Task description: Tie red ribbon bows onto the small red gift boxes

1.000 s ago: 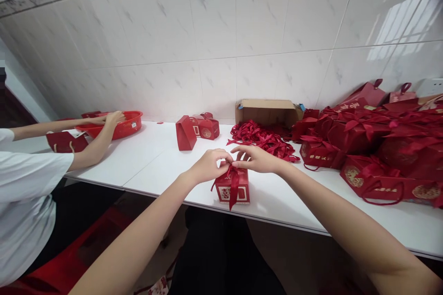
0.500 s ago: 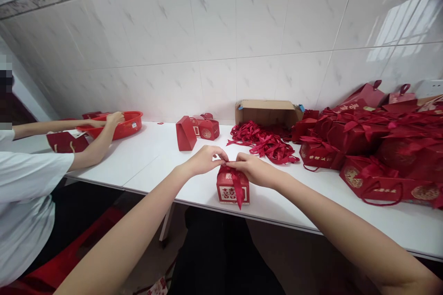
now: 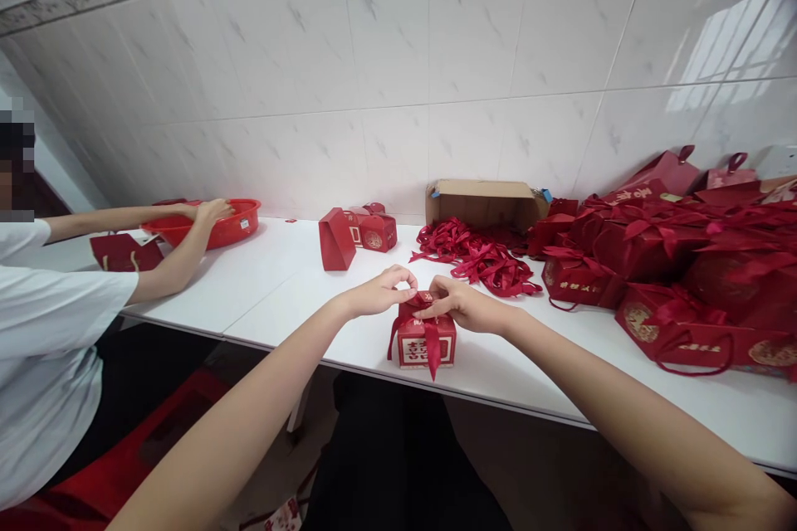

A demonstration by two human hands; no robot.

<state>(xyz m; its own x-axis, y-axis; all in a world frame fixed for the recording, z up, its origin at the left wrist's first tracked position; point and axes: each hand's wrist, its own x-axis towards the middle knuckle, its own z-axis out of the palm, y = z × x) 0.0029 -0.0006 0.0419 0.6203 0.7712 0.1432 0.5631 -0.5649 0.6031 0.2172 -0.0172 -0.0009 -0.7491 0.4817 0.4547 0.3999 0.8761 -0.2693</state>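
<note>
A small red gift box [image 3: 409,348] with a white character panel stands upright near the table's front edge. A red ribbon [image 3: 432,348] is looped at its top, with tails hanging over the front and left side. My left hand [image 3: 391,289] pinches the ribbon at the upper left of the box, thumb and forefinger together. My right hand [image 3: 457,303] is closed at the box top, its forefinger reaching across the ribbon and its thumb behind. The fingers partly hide the knot.
Loose red ribbons [image 3: 479,261] lie before an open cardboard box [image 3: 486,189]. Red gift boxes [image 3: 660,265] are heaped at right; a few more [image 3: 339,241] stand behind my left hand. At left, a co-worker's hands [image 3: 215,211] reach into a red basin [image 3: 240,226].
My hands have drawn slightly apart at the box top. A ribbon tail now hangs at the box's left side. The co-worker's arms have shifted slightly.
</note>
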